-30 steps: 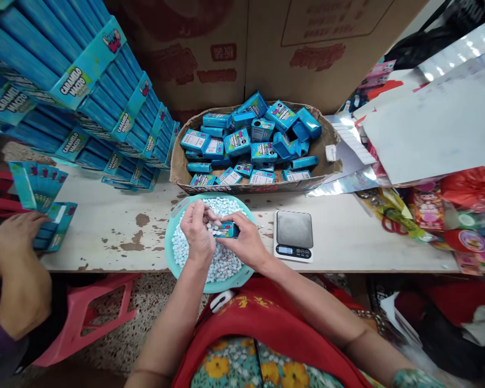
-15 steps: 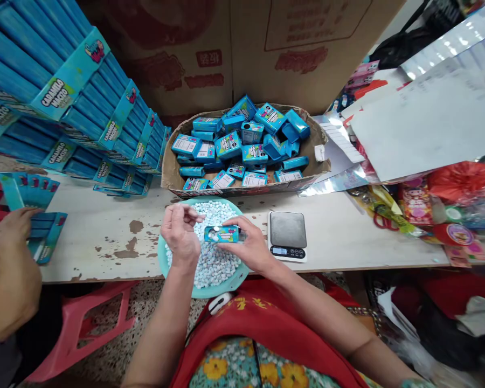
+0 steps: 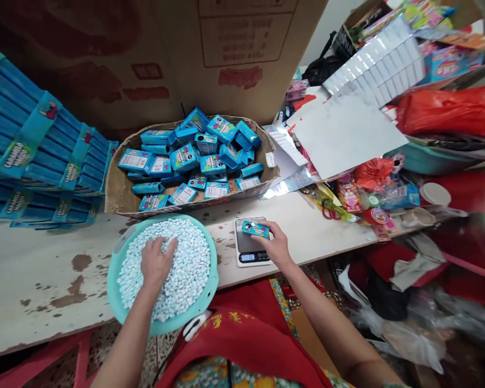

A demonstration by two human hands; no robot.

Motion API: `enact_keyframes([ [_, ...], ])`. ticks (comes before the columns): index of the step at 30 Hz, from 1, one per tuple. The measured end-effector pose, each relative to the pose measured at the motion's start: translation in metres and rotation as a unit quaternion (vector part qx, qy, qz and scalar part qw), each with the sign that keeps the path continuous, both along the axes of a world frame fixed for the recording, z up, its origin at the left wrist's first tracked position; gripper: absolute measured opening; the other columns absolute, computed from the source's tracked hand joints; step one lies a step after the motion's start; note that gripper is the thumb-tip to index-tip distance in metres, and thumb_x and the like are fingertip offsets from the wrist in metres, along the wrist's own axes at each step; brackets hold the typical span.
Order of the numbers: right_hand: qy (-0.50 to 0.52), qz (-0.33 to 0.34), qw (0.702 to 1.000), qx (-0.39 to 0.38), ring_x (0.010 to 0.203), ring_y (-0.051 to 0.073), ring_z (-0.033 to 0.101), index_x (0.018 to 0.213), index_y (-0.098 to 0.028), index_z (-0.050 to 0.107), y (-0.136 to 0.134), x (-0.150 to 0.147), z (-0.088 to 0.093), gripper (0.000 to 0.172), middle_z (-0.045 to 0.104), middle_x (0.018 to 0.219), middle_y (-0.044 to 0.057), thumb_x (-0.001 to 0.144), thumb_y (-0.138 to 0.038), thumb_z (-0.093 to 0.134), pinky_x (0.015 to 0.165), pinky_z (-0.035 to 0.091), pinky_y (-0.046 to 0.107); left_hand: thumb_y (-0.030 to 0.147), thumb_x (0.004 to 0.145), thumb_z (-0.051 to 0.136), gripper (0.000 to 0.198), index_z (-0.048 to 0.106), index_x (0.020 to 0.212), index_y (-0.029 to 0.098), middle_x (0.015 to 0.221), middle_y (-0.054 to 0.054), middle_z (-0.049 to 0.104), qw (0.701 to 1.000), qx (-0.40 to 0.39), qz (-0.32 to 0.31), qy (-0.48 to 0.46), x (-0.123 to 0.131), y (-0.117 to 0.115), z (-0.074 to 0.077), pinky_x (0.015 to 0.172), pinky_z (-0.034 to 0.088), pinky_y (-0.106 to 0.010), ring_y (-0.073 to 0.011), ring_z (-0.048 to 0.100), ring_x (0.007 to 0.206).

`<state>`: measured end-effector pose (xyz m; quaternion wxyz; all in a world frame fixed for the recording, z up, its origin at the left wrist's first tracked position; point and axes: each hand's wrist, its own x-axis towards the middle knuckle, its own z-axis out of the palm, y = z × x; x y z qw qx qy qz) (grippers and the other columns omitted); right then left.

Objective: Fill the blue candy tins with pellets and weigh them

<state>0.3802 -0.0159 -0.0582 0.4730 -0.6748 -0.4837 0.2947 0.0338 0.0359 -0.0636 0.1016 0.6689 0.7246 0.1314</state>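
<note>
My right hand (image 3: 275, 246) grips a small blue candy box (image 3: 255, 229) by its right end, thumb and fingers on opposite sides. The box is over the plate of a digital scale (image 3: 250, 258); whether it touches the plate I cannot tell. White pieces show at the box's left end. My left hand (image 3: 157, 265) lies on small pale candies (image 3: 188, 264), its fingers apart and the tips partly sunk among them. The candies fill a round turquoise basin (image 3: 113, 293) at the table's front edge.
A cut-down carton (image 3: 113, 186) of blue candy boxes stands behind the basin. Stacked blue display packs (image 3: 44, 145) rise at the left. A large cardboard box (image 3: 178, 64) closes off the back. Papers (image 3: 343, 134) and a red bag (image 3: 448, 110) crowd the right.
The view has swung right. My right hand has carried the candy box from above the basin to the scale. My left hand has lowered onto the candies, its fingers spreading.
</note>
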Motion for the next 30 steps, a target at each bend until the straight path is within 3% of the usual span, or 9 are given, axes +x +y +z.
enact_keyframes([
  [5, 0.037, -0.016, 0.999, -0.036, 0.108, 0.025, 0.057, 0.114, -0.023, 0.056, -0.01, 0.008, -0.006, 0.056, 0.061, 0.116, 0.008, 0.066, -0.04, 0.077, 0.095, 0.045, 0.043, 0.042, 0.086, 0.045, 0.029, 0.061, 0.076, 0.019, 0.079, -0.006, 0.062, 0.997, 0.07, 0.025, -0.016, -0.002, 0.0, 0.002, 0.065, 0.035, -0.029, -0.02, 0.055, 0.076],
  [8, 0.047, -0.019, 0.998, -0.034, 0.116, 0.025, 0.053, 0.124, -0.024, 0.05, -0.017, 0.017, 0.001, 0.065, 0.055, 0.128, 0.01, 0.067, -0.041, 0.076, 0.097, 0.045, 0.044, 0.043, 0.082, 0.051, 0.028, 0.059, 0.07, 0.018, 0.068, -0.004, 0.057, 0.982, 0.078, 0.108, -0.132, -0.001, 0.001, 0.012, 0.06, 0.033, -0.028, -0.0173, 0.051, 0.066],
  [10, 0.061, -0.04, 0.997, -0.037, 0.113, 0.024, 0.054, 0.123, -0.023, 0.05, -0.023, 0.025, 0.005, 0.058, 0.055, 0.128, 0.011, 0.073, -0.042, 0.07, 0.095, 0.046, 0.044, 0.045, 0.078, 0.053, 0.029, 0.055, 0.07, 0.018, 0.063, -0.001, 0.052, 0.934, 0.061, 0.2, -0.291, 0.0, 0.004, 0.023, 0.054, 0.031, -0.027, -0.0149, 0.047, 0.057],
  [14, 0.069, -0.108, 0.99, -0.056, 0.103, 0.022, 0.059, 0.111, -0.02, 0.057, -0.034, 0.041, 0.008, 0.042, 0.061, 0.116, 0.012, 0.078, -0.045, 0.065, 0.088, 0.048, 0.042, 0.045, 0.073, 0.054, 0.029, 0.041, 0.069, 0.019, 0.063, 0.002, 0.045, 0.755, 0.011, 0.274, -0.596, -0.002, 0.009, 0.046, 0.045, 0.03, -0.024, -0.0122, 0.045, 0.053],
  [16, 0.07, -0.13, 0.987, -0.065, 0.101, 0.022, 0.059, 0.108, -0.02, 0.058, -0.038, 0.045, 0.007, 0.04, 0.063, 0.113, 0.011, 0.078, -0.046, 0.064, 0.088, 0.048, 0.041, 0.044, 0.072, 0.054, 0.03, 0.037, 0.07, 0.02, 0.064, 0.002, 0.044, 0.736, -0.003, 0.253, -0.628, -0.004, 0.011, 0.053, 0.047, 0.035, -0.025, -0.0134, 0.049, 0.059],
  [21, 0.088, -0.149, 0.982, -0.074, 0.1, 0.022, 0.06, 0.105, -0.018, 0.06, -0.042, 0.045, 0.0, 0.041, 0.065, 0.11, 0.012, 0.077, -0.048, 0.064, 0.09, 0.047, 0.042, 0.044, 0.075, 0.056, 0.026, 0.047, 0.074, 0.019, 0.065, 0.002, 0.046, 0.868, 0.064, 0.199, -0.45, -0.006, 0.007, 0.048, 0.054, 0.043, -0.028, -0.0141, 0.051, 0.059],
  [24, 0.099, -0.149, 0.981, -0.078, 0.098, 0.022, 0.06, 0.104, -0.018, 0.06, -0.043, 0.041, -0.005, 0.042, 0.065, 0.109, 0.012, 0.076, -0.049, 0.065, 0.09, 0.047, 0.043, 0.043, 0.081, 0.051, 0.025, 0.057, 0.081, 0.019, 0.075, -0.002, 0.058, 0.965, 0.078, 0.076, -0.239, -0.004, 0.004, 0.036, 0.07, 0.045, -0.032, -0.0178, 0.055, 0.072],
  [27, 0.104, -0.146, 0.98, -0.082, 0.097, 0.022, 0.061, 0.104, -0.017, 0.06, -0.044, 0.038, -0.008, 0.043, 0.065, 0.109, 0.013, 0.075, -0.048, 0.066, 0.089, 0.048, 0.044, 0.042, 0.088, 0.043, 0.028, 0.059, 0.085, 0.02, 0.091, -0.007, 0.062, 0.989, 0.083, -0.017, -0.121, -0.004, 0.004, 0.026, 0.081, 0.041, -0.033, -0.0215, 0.056, 0.089],
  [30, 0.107, -0.145, 0.98, -0.086, 0.096, 0.022, 0.061, 0.105, -0.017, 0.06, -0.047, 0.037, -0.01, 0.044, 0.065, 0.11, 0.013, 0.075, -0.048, 0.066, 0.088, 0.048, 0.044, 0.041, 0.092, 0.038, 0.03, 0.059, 0.089, 0.02, 0.095, -0.008, 0.062, 0.991, 0.093, -0.007, -0.097, -0.004, 0.004, 0.022, 0.08, 0.04, -0.032, -0.0221, 0.056, 0.091],
])
